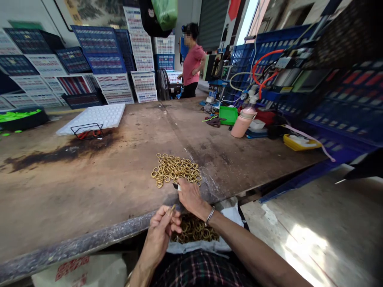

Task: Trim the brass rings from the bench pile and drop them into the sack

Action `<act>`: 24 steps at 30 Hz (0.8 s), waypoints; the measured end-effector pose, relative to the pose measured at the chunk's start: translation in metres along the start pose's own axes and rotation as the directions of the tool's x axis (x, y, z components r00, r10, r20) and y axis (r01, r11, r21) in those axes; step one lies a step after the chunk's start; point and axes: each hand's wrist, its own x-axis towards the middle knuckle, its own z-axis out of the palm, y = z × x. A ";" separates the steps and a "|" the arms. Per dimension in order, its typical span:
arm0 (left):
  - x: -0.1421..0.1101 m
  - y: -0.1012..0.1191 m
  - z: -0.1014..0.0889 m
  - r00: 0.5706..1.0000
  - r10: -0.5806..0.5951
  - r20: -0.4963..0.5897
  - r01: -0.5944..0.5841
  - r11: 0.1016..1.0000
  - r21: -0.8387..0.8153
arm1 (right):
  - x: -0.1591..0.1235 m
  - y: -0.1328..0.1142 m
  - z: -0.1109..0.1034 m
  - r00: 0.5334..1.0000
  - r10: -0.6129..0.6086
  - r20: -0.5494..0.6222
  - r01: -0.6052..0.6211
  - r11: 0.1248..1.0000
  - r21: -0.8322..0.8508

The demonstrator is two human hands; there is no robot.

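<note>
My left hand [164, 227] is just off the table's front edge, thumb and fingertips pinched on a brass-coloured ring [173, 207] seen nearly edge-on. At the near side of a heap of similar rings [176, 167], my right hand [191, 195] is closed around a small black-and-white tool [177, 186]. Its dark, pointed end sticks out to the left; the rest is hidden by the fingers. More rings [197, 231] lie below the table edge in a white-lined bag [231, 213], partly under my right forearm.
A worn wooden table [125, 175] spreads ahead. On it are a white moulded tray [98, 115], a black wire rack [87, 129], a pink bottle [243, 122], a green bin [228, 115] and a yellow dish [301, 142]. A person [193, 59] stands beyond; stacked crates [100, 52] line the back.
</note>
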 end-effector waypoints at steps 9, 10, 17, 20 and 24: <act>0.020 -0.005 -0.020 0.985 -0.142 -0.094 0.107 0.944 -0.313 | 0.020 0.006 0.007 0.999 0.051 -0.009 -0.051 0.988 -0.146; 0.023 -0.007 -0.023 0.982 -0.166 -0.086 0.127 0.930 -0.346 | 0.021 0.007 0.010 0.998 0.052 -0.020 -0.054 0.990 -0.133; 0.040 -0.011 -0.037 0.946 -0.308 -0.097 0.236 0.864 -0.445 | 0.025 0.018 0.019 0.995 0.016 -0.098 -0.016 1.000 -0.008; 0.049 -0.012 -0.035 0.938 -0.277 -0.207 0.192 0.915 -0.355 | 0.024 0.020 0.016 0.994 -0.028 -0.104 0.032 0.999 0.038; 0.065 -0.012 -0.030 0.956 0.018 -0.294 -0.027 0.999 -0.025 | 0.020 0.018 0.011 0.993 -0.071 -0.096 0.081 0.991 0.102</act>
